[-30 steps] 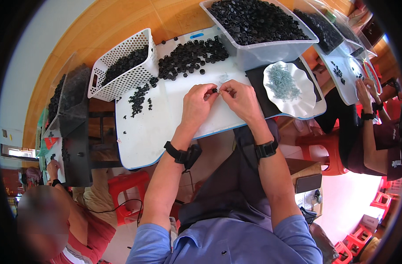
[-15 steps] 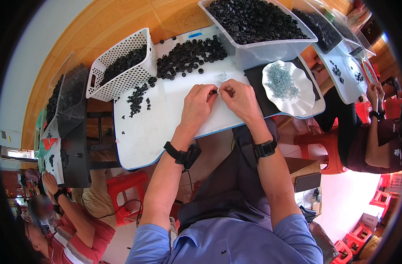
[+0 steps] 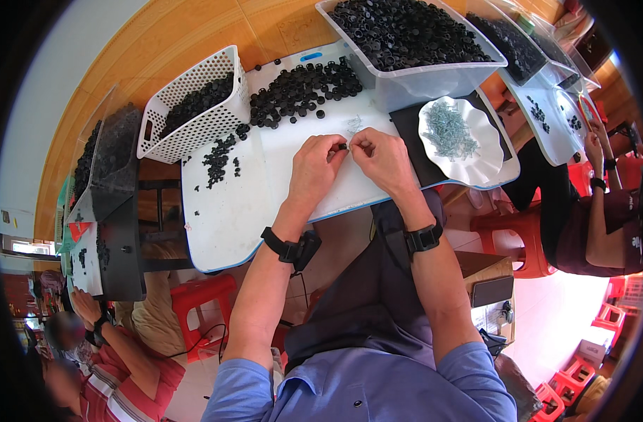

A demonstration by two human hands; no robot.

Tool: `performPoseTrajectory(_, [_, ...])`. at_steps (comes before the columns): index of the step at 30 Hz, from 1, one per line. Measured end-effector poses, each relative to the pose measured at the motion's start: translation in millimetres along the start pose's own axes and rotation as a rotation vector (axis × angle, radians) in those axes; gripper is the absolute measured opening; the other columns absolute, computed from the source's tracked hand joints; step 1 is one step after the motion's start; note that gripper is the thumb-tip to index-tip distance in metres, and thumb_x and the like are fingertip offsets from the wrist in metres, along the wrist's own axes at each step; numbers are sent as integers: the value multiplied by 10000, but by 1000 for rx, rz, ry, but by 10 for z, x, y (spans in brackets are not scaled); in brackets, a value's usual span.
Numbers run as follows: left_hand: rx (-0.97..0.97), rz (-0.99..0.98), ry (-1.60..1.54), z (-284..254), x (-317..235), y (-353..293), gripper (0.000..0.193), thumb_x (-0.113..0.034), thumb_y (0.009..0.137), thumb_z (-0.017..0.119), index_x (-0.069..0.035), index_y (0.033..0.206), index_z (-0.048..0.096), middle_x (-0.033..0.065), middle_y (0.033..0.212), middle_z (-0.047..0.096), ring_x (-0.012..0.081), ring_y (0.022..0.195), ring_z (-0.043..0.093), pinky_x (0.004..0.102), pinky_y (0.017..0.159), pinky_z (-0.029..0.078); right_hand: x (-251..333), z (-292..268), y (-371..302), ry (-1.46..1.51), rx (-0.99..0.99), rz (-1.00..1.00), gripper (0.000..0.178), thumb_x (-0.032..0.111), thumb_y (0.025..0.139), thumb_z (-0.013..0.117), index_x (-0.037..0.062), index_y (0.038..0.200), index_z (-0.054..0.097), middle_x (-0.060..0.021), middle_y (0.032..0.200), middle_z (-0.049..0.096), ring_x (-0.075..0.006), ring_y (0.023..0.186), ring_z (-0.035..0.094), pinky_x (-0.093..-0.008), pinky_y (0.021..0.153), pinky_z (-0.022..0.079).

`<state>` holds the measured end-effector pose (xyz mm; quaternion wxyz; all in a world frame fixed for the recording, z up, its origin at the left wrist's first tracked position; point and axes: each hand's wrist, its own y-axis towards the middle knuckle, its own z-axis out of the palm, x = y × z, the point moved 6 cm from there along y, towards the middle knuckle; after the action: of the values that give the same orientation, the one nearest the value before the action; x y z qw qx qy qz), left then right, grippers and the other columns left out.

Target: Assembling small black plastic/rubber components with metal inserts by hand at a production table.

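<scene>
Over the near part of the white tabletop (image 3: 244,204), my two hands meet fingertip to fingertip. My left hand (image 3: 314,169) is closed in a pinch on a small black plastic part (image 3: 343,146). Beside it, my right hand (image 3: 384,163) is pinched too; whatever lies between its fingertips is too small to make out. Just beyond the fingers lie a few thin metal pins (image 3: 354,124). To the right, a heap of similar pins (image 3: 449,132) fills the middle of a white scalloped plate (image 3: 476,169). Round black caps (image 3: 304,91) spread behind my hands, and smaller black parts (image 3: 219,162) lie to the left.
A white perforated basket (image 3: 195,126) of black parts stands at the back left. A clear plastic bin (image 3: 427,88) heaped with black rings stands at the back right. People work at tables on both sides. Red stools (image 3: 202,309) stand on the floor.
My hands stay nearly where they were, still pinched together. The right-hand co-worker's hands have come apart, and the left-hand co-worker's hand has shifted slightly toward the lower edge.
</scene>
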<state>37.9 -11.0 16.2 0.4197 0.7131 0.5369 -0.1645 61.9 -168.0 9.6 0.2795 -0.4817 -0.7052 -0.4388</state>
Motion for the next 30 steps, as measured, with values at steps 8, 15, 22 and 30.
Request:
performPoseTrajectory(8, [-8,109,72,5,-41,-17,248,-9,836,782,-30,1075,718,125,978,730,248,841,727,342,750,597,22,10,-2,-32,32,-19,125,95,859,747,2,944,746,-117,789,742,-188,680,700,-307,671,555])
performPoseTrajectory(15, [-26,-6,-29,-2,13,-4,256,-28,836,792,-31,1083,723,121,978,743,245,831,734,339,747,593,-25,-39,37,187,66,101,175,146,872,774,-4,960,757,-142,797,743,-207,692,707,-330,666,551])
performPoseTrajectory(22, [-11,5,-21,-20,-16,3,226,-41,850,780,-36,1069,730,128,953,736,255,832,734,347,729,591,-7,-18,62,143,99,102,181,148,868,773,-12,948,750,-149,790,738,-217,690,708,-339,658,545])
performPoseTrajectory(30, [37,-64,-66,19,0,-23,206,-74,902,760,-14,1095,720,144,982,767,243,887,761,337,803,602,31,-40,23,91,81,114,159,142,870,770,-2,936,751,-133,800,745,-206,679,699,-329,648,535])
